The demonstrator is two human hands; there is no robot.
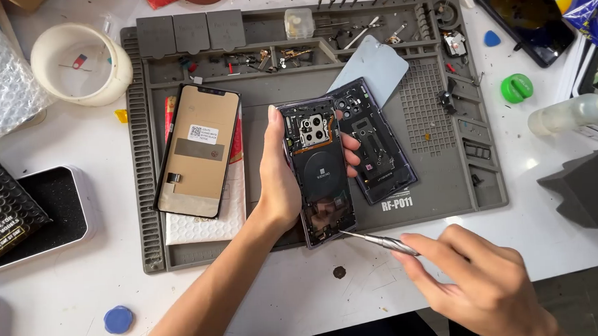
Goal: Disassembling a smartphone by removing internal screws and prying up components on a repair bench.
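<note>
Left hand [283, 179] grips the opened dark smartphone body with exposed camera module and round coil [318, 170], fingers wrapped around both long edges, held over the middle of the grey silicone repair mat [441, 182]. Phone's long axis runs near-vertical in view, bottom end toward the person. Right hand [482, 281], off the mat's lower right corner, pinches a thin metal pointed tool [379, 241]; tip points left, touching or just beside the phone's bottom edge, can't tell which. Mat's top trays [254, 59] hold small screws and parts. Detached purple back cover [378, 141] lies just right of the phone.
</note>
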